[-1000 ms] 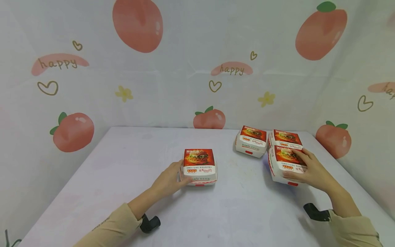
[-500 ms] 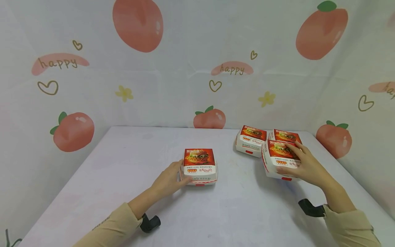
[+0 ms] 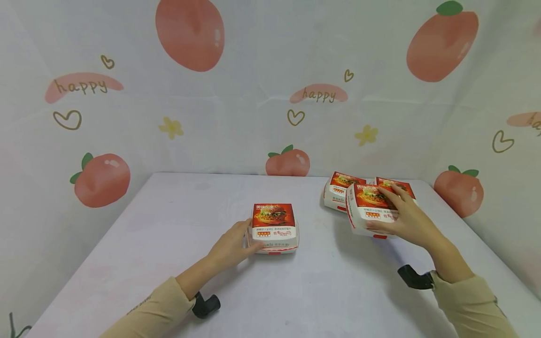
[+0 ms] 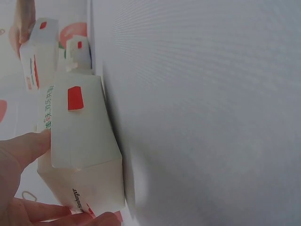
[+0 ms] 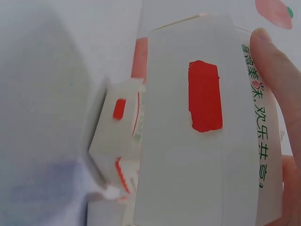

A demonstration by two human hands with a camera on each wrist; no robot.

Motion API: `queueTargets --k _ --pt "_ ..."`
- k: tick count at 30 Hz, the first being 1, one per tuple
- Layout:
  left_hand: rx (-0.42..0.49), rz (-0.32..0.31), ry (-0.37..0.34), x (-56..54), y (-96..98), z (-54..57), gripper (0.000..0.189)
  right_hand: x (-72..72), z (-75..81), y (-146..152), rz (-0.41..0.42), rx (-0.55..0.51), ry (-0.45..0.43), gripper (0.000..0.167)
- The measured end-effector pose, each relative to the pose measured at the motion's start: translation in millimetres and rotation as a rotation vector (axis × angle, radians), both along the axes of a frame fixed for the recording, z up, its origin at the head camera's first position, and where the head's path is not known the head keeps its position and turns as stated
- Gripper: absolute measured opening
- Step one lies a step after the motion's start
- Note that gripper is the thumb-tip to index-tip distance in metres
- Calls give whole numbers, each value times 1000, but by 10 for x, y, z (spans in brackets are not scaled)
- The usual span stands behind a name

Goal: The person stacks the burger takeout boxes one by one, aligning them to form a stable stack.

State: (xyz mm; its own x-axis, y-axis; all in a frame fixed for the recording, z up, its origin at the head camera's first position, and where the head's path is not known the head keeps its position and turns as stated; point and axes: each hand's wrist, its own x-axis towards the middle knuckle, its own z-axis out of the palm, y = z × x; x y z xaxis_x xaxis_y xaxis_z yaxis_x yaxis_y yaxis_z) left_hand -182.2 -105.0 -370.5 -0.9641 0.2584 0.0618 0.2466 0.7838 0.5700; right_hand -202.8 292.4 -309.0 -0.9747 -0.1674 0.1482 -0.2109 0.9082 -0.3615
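Observation:
My left hand grips the left side of a hamburger box that sits on the table, its thumb at the front corner. In the left wrist view the thumb presses one face of that box while the other fingers curl along its end. On the right, my right hand holds a second hamburger box up off the table, slightly tilted, its shadow falling below. That box fills much of the right wrist view, with the thumb along its printed side.
Two more hamburger boxes stand at the back right: a left one and a right one, both partly covered by the raised box and hand. A white table meets a fruit-printed cloth backdrop. Black wrist mounts hang by the sleeves.
The right hand has lifted its hamburger box and carried it left and slightly away, so it now overlaps the back left box. My left hand and its box have stayed put.

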Motion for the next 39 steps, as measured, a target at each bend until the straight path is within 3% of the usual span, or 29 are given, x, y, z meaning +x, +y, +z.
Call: queueTargets --k 14,31,39 --pt "3 6 0 -2 -1 -11 78 -52 59 -252 53 -4 43 99" --pt "-8 6 12 7 2 -2 77 -107 175 -609 95 18 22 101" --pt "-4 7 12 8 -1 -8 78 -148 138 -741 125 36 75 99"
